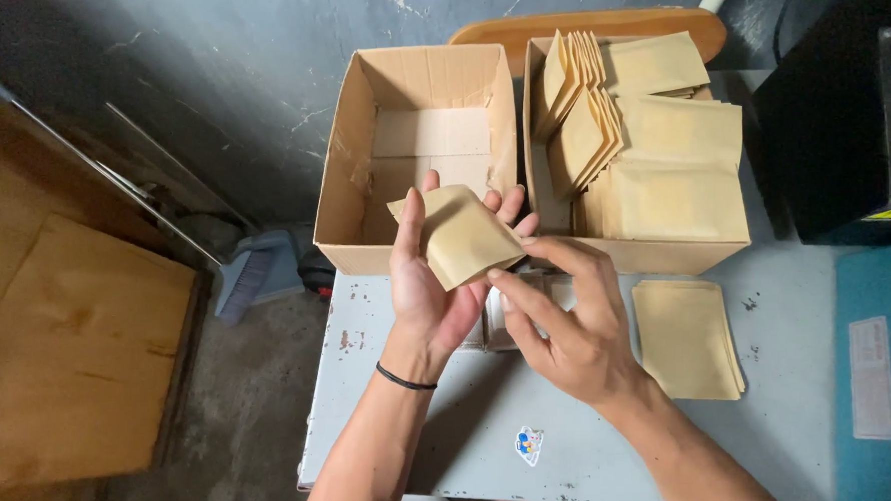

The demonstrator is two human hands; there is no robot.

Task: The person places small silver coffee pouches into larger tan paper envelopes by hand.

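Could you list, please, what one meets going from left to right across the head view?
Wooden board → blue brush → empty cardboard box → left hand holding a tan envelope → right hand → flat envelope stack → black machine.

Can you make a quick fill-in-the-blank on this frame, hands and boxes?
1. The left hand holds a tan paper envelope in front of the ____ cardboard box.
2. The right-hand box is packed with tan ____.
3. A black band sits on the ____ wrist.
4. A small stack of envelopes lies on the table beside the ____ hand.

Missing words: empty; envelopes; left; right
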